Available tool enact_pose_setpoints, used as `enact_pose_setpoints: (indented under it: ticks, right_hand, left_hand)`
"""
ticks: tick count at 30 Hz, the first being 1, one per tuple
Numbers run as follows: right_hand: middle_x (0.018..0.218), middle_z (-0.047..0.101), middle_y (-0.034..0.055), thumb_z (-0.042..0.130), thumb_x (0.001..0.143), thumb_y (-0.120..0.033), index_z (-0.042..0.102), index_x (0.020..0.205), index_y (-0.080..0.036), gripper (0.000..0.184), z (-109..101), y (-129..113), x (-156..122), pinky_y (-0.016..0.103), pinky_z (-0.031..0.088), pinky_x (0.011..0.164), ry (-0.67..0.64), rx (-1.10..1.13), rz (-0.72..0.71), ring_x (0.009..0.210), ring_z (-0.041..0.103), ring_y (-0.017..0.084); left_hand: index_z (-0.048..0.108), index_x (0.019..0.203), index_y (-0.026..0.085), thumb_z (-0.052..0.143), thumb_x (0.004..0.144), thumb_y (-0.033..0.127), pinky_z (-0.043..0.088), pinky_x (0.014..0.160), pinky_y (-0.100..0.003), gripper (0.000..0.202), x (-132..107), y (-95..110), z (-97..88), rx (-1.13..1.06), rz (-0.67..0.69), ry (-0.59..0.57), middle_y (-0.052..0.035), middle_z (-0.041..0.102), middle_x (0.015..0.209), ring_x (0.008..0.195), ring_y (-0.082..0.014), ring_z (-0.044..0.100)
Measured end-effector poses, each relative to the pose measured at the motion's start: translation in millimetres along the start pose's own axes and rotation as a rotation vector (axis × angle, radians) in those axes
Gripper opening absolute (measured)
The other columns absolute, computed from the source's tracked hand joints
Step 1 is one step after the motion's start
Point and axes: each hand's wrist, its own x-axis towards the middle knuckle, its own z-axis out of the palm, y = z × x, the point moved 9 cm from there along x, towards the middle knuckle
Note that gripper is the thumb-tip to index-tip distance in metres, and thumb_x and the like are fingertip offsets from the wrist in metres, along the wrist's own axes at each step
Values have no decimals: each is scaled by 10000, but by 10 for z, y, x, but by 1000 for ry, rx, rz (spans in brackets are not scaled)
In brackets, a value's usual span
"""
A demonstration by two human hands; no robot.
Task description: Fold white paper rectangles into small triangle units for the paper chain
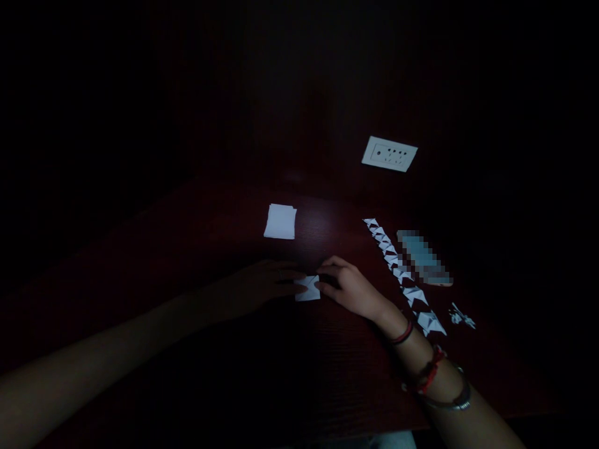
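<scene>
A small square of folded white paper (pixel 307 295), with creases on its face, lies on the dark red table between my hands. My left hand (pixel 274 282) is at its left side, fingers stretched toward it, thumb on the face and a fingertip at the far edge. From the right, my right hand (pixel 349 285) holds the paper with its thumb on the near face and a bent finger by the far corner. Deep shadow covers much of my left hand. Beyond them sits a stack of white paper squares (pixel 281 222).
A slanting row of folded white paper pieces (pixel 392 259) runs along the right. Beside it lies a phone (pixel 423 257) with a blurred screen, and small white scraps (pixel 462 317). A socket plate (pixel 389 154) is on the back wall. The surroundings are very dark.
</scene>
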Motion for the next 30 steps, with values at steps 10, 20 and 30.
enact_pose_setpoints:
  ticks: [10, 20, 30]
  right_hand:
    - [744, 559, 9, 575, 695, -39, 593, 762, -133, 117, -50, -83, 16, 190, 387, 594, 47, 85, 35, 655, 491, 92]
    - [779, 623, 14, 489, 733, -15, 633, 716, -149, 198, -16, -262, -21, 201, 421, 665, -77, 119, -164, 705, 558, 94]
    - [904, 638, 43, 474, 732, -26, 667, 806, -137, 235, 20, -314, -59, 231, 452, 779, -169, 80, -239, 828, 586, 116]
  left_hand:
    - [330, 1287, 353, 464, 803, 47, 264, 998, -433, 588, 38, 79, -49, 44, -1, -91, 5, 307, 1378, 1278, -240, 218]
    - [381, 1266, 312, 474, 815, 78, 276, 987, -414, 516, 35, 131, -121, 17, 3, -7, -15, 454, 1272, 1210, -223, 326]
    - [395, 1255, 267, 456, 803, 68, 267, 990, -375, 498, 1, 34, -20, -23, 9, 58, -19, 462, 1267, 1201, -198, 341]
